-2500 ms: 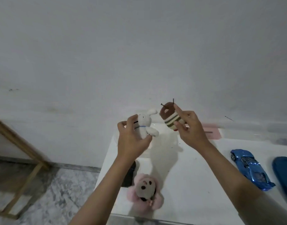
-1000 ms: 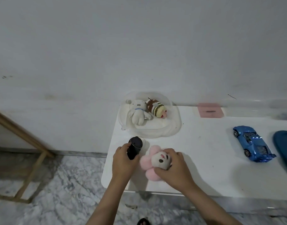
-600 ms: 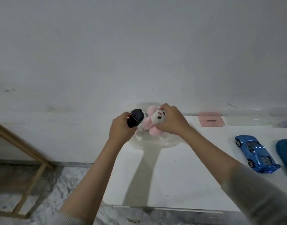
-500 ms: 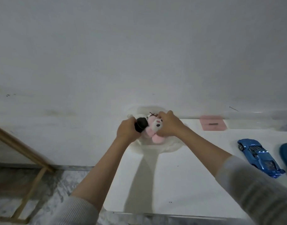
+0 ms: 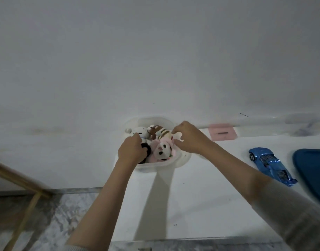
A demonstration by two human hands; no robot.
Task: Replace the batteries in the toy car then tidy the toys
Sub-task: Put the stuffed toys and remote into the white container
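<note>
The pink plush toy (image 5: 162, 151) lies face up in the clear tub (image 5: 155, 166), which sits at the desk's (image 5: 191, 196) far left corner against the wall. A white rabbit plush (image 5: 140, 132) and a striped bee plush (image 5: 162, 133) are packed in behind it. The left hand (image 5: 132, 151) is curled around a black toy (image 5: 146, 151), pressing it down at the tub's left side. The right hand (image 5: 190, 138) hovers above the right rim with its fingers loosely pinched; I cannot tell whether they hold anything. To finish well, I'd seat the black piece low beside the plush, so nothing spills. The blue toy car (image 5: 271, 164) waits near the desk's right edge, well apart.
</note>
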